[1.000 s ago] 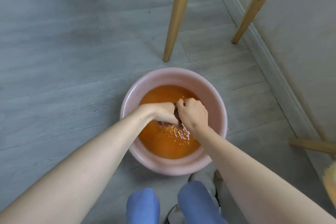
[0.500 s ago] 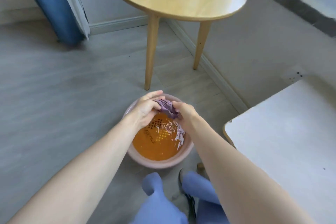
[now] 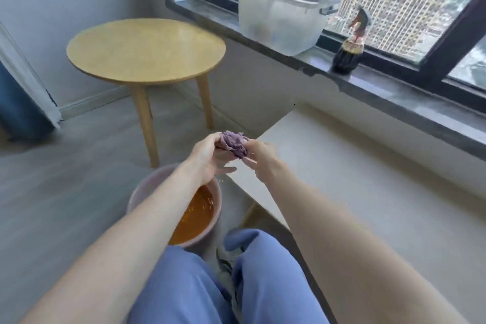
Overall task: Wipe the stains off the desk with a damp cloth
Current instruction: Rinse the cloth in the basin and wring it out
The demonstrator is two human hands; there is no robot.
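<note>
Your left hand [image 3: 210, 159] and right hand [image 3: 264, 163] meet in front of you with the bunched purple cloth [image 3: 234, 142] between them. Your left fingers curl under and round its left side, and your right fingertips pinch its right edge. It sits in the air by the white desk's [image 3: 381, 205] near corner, above the pink basin [image 3: 138, 196].

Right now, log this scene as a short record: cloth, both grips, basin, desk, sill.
cloth: purple, bunched, held in the air between both hands
left grip: holds the cloth from the left
right grip: pinches the cloth from the right
basin: pink, on the floor, orange liquid inside
desk: white, to the right, cloth not yet on it
sill: lidded clear box and dark spray bottle
</note>
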